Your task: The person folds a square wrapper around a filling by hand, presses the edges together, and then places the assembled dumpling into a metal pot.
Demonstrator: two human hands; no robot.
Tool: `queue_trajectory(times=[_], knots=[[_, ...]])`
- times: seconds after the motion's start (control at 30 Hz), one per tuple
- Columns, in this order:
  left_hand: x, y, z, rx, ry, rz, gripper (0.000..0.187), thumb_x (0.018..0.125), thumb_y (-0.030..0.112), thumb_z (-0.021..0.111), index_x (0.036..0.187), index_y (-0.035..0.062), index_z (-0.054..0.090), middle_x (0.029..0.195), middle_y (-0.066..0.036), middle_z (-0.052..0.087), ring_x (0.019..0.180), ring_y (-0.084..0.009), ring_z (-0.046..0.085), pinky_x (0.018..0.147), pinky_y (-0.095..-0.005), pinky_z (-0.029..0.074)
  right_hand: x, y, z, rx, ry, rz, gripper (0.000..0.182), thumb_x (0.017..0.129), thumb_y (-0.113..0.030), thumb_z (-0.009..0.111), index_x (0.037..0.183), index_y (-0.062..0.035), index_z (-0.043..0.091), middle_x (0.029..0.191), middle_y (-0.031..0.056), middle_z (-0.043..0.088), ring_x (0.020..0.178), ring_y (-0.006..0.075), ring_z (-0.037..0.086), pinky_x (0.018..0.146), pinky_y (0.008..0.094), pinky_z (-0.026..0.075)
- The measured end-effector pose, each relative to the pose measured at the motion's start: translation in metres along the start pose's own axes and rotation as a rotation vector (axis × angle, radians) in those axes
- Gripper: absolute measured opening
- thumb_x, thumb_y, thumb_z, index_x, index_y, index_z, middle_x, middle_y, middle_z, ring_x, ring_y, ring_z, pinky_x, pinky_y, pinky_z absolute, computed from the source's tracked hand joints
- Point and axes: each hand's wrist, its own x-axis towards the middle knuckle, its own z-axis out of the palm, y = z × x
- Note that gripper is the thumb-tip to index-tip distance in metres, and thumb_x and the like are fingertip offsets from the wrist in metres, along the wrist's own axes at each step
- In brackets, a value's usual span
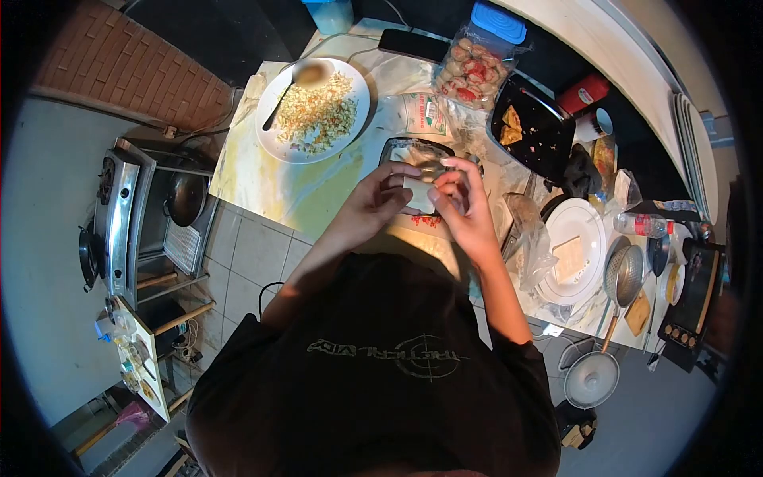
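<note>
Between my two hands is a small pale, flat piece (418, 195), held above the near edge of a dark tray (453, 151). My left hand (381, 195) pinches its left side with thumb and fingers. At its right side is my right hand (462, 203), its thumb and fingers closed around the piece. The tray below holds pale contents, partly hidden by my fingers. To the left, a large white plate (274, 147) carries chopped, mixed food (322, 115) and a dark-handled spoon (278, 106).
Behind the tray lie a plastic bag (421, 113) and a bag of round reddish items (472, 70). At right are a black tray (548, 131), an oval white plate (590, 230) with flat sheets, a strainer (625, 274) and a bottle (642, 225). A stove (119, 215) stands at left.
</note>
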Motion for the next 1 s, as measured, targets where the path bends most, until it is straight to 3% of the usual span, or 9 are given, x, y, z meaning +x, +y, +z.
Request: queue_trajectory(times=[0.07,0.3,0.37,0.6,0.8,0.87,1.0], knots=[[-0.001,-0.003,0.001,0.113,0.041,0.08,0.031,0.097,0.001,0.056,0.127,-0.0006,0.049,0.116,-0.008,0.058,0.107,-0.0129,0.057,0.092,-0.0287,0.051,0.0,0.007,-0.001,0.221,-0.065,0.161,0.056,0.086,0.005,0.067,0.133,-0.0103,0.042,0.098,0.002,0.05,0.088,0.0063,0.053,0.074,0.0218,0.047],[-0.01,0.013,0.009,0.381,0.119,0.093,0.035,0.094,-0.002,0.06,0.127,0.003,0.053,0.106,-0.004,0.054,0.099,-0.012,0.059,0.083,-0.0255,0.051,0.0,0.003,0.007,0.329,-0.051,0.187,0.062,0.084,0.008,0.067,0.135,-0.0114,0.038,0.099,0.0027,0.052,0.087,0.0069,0.054,0.069,0.0208,0.048],[-0.01,0.013,0.007,0.513,0.12,0.247,0.039,0.091,-0.005,0.062,0.128,0.0033,0.054,0.104,-0.004,0.056,0.098,-0.0129,0.062,0.084,-0.0265,0.052,0.0,0.004,0.007,0.373,-0.072,0.156,0.063,0.084,0.01,0.066,0.136,-0.0099,0.037,0.101,0.0038,0.053,0.09,0.009,0.056,0.075,0.0222,0.049],[-0.017,0.024,0.017,0.467,0.136,0.246,0.04,0.086,-0.005,0.068,0.123,0.0011,0.054,0.109,-0.007,0.061,0.1,-0.0144,0.065,0.086,-0.029,0.054,0.002,-0.004,0.005,0.335,-0.157,-0.009,0.062,0.083,0.011,0.066,0.135,-0.0053,0.037,0.104,0.0062,0.055,0.098,0.0131,0.057,0.084,0.0244,0.047],[-0.021,0.026,0.017,0.524,0.176,0.223,0.032,0.088,0.0,0.07,0.116,0.0003,0.056,0.099,-0.006,0.064,0.087,-0.0117,0.066,0.078,-0.0268,0.053,-0.001,-0.001,0.004,0.347,-0.145,-0.038,0.06,0.084,0.012,0.065,0.134,-0.0059,0.038,0.104,0.0064,0.057,0.094,0.0108,0.056,0.077,0.0243,0.048],[-0.018,0.023,0.014,0.439,0.203,0.064,0.023,0.091,0.008,0.069,0.111,-0.0007,0.061,0.092,-0.003,0.065,0.082,-0.0082,0.062,0.072,-0.0238,0.049,-0.003,0.005,0.005,0.401,-0.125,0.075,0.058,0.084,0.01,0.065,0.133,-0.0087,0.04,0.102,0.0051,0.058,0.091,0.0092,0.055,0.073,0.0238,0.047],[-0.009,-0.006,-0.008,0.451,0.159,-0.057,0.021,0.093,0.015,0.069,0.105,-0.0016,0.065,0.088,0.0,0.065,0.08,-0.0051,0.059,0.069,-0.0221,0.046,-0.009,0.012,0.009,0.508,-0.077,0.303,0.056,0.085,0.008,0.066,0.132,-0.0114,0.042,0.099,0.0032,0.057,0.091,0.008,0.054,0.074,0.0226,0.045]])
